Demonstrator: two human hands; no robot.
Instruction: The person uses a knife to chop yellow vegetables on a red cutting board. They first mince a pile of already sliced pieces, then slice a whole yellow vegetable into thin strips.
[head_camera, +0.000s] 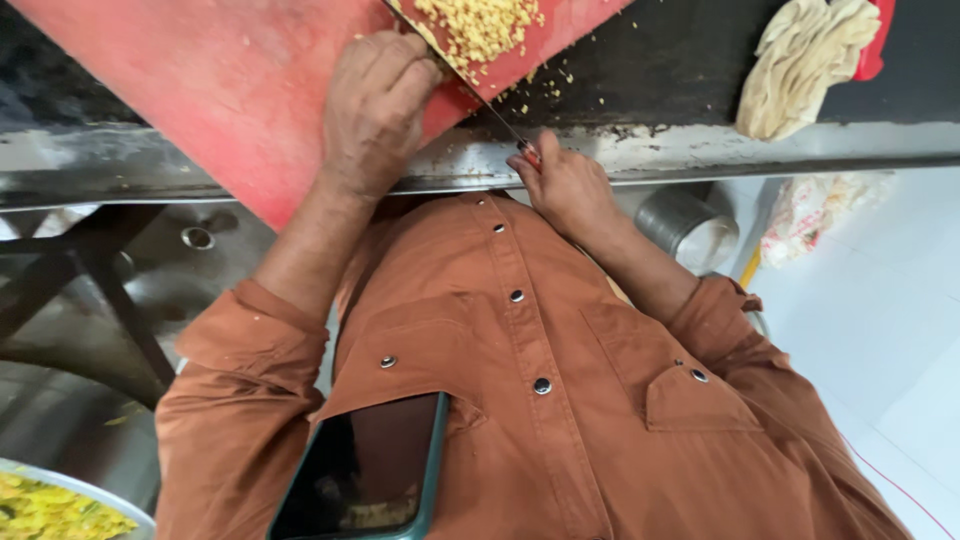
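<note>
— Surface, item one?
— Dark worktop with a steel front edge (750, 150), seen from above. A red cutting board (220, 80) lies on it and juts out past the edge.

— On the board?
— A heap of finely chopped yellow bits (480, 25) at the far end of the board. Loose crumbs are scattered onto the dark top just beside it.

— Tool?
— One knife (490, 112), thin blade and reddish handle. The blade runs slantwise from the counter edge up into the yellow heap.

— Right hand?
— The right hand (565, 185) sits at the counter edge, fingers curled shut around the knife handle.

— Left hand?
— The left hand (375, 110) lies on the board, knuckles up, fingers bent down together at the blade's far part, next to the heap. Whether the fingertips press on the blade itself I cannot tell.

— Clothing?
— A rust-brown snap-button shirt (560, 400) with the sleeves rolled to the elbow. A dark phone (365, 475) stands in the chest pocket on the left side.

— Other stock on the top?
— A pale, layered, folded stack (810, 60) at the far right, well apart from the board. It could be flatbread or cloth; I cannot tell which.

— Below the counter?
— A round steel vessel (690, 230) near the right forearm and a pale patterned cloth (815, 210) hanging beside it, over a white tiled floor (880, 320). At the lower left is the rim of a metal bowl (110, 497) holding yellow food.
</note>
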